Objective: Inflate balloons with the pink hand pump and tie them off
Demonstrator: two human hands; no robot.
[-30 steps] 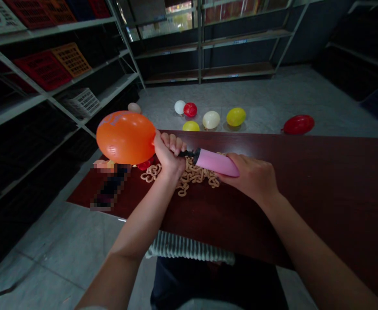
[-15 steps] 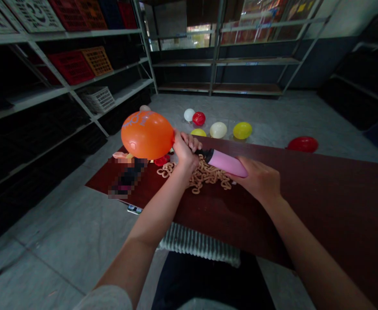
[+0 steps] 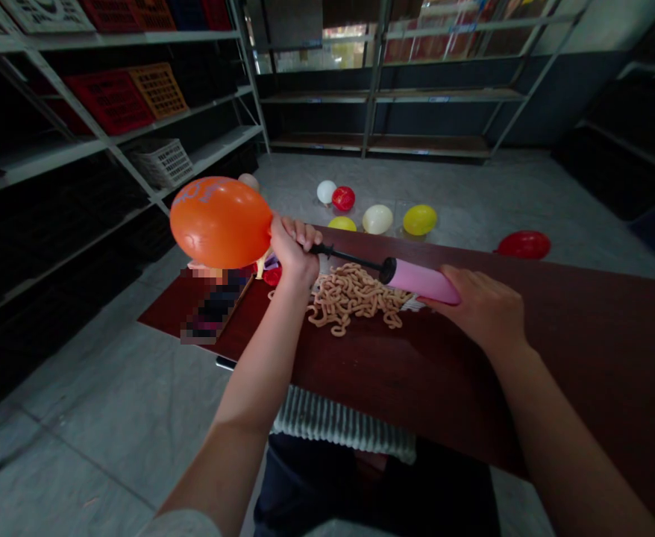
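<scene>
An inflated orange balloon with purple printing sits at the left, its neck pinched in my left hand. The same closed hand grips the black end of a hand balloon pump. My right hand is wrapped around the pump's pink barrel. Between my hands the thin black rod of the pump shows, drawn well out of the barrel. Below the rod, a heap of tan curled pieces lies on the dark red table. My left fingers hide where the balloon's neck meets the pump.
Deflated red balloons and a blurred-out dark item lie on the table's left part. Several inflated balloons, one of them yellow and one red, rest on the floor beyond. Metal shelves with crates stand behind and left.
My hands have moved apart, the left one leftward with the balloon and the right one rightward with the barrel. Much more of the pump's black rod now shows.
</scene>
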